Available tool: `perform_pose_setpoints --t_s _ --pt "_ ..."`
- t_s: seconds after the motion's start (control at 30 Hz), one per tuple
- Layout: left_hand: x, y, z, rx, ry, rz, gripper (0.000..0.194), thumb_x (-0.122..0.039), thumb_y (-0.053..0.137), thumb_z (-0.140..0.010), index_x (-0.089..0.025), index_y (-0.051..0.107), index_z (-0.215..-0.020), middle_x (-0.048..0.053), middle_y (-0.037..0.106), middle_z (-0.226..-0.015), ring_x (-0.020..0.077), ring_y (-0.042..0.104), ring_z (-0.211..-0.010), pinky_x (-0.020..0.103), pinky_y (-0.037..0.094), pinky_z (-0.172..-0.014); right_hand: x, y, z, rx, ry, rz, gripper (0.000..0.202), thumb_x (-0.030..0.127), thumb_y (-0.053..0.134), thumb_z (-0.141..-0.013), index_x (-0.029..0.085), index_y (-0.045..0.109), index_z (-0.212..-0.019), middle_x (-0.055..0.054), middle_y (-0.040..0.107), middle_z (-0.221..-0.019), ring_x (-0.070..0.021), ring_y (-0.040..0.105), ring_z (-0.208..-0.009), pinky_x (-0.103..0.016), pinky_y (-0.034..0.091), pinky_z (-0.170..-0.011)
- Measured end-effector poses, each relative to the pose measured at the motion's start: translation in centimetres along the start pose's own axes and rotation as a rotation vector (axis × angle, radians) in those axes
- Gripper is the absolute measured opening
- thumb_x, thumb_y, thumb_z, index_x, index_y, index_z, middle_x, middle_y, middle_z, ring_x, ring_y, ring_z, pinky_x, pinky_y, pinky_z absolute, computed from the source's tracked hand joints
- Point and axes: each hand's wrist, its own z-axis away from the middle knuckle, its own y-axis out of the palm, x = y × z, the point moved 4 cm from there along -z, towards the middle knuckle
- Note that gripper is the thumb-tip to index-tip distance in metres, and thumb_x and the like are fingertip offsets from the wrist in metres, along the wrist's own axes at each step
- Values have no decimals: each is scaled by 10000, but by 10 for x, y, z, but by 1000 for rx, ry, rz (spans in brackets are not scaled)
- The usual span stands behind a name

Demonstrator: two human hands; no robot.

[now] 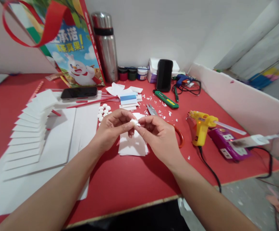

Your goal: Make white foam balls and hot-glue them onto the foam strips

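Observation:
A small piece of crumpled white paper [135, 122] is pinched between the fingertips of both hands. My left hand [116, 123] grips it from the left, and my right hand [157, 130] closes on its other side. Below them a stack of white paper sheets [132, 147] lies on the red table. Several small white balls [104, 110] sit just beyond my left hand. Scissors [151, 109] lie behind my right hand, which covers their middle; an orange handle shows at its right.
At left, a stepped white card structure [28, 134] stands on white boards. A phone [79, 93], a steel flask [107, 48] and a bag [74, 57] are behind. A green cutter [166, 99] lies near paper scraps. Rightward are a yellow glue gun [201, 126] and a purple box [225, 144].

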Motion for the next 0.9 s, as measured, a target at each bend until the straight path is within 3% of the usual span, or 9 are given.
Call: perform_pose_setpoints --t_s 0.43,0.9 --pt "-6 4 0 -2 57 -31 91 -201 774 -879 -195 726 -956 2 709 -786 109 648 -611 242 559 -584 9 -2 3 -33 -328 266 49 162 724 -903 206 715 -884 19 647 -804 -99 583 -683 -260 473 -622" --pt "-6 3 1 10 78 -67 80 -178 761 -888 -188 716 -955 -2 707 -794 101 662 -622 231 569 -610 10 -1 3 -36 -315 245 51 146 721 -892 196 719 -881 30 625 -774 -90 568 -659 -255 457 -612"
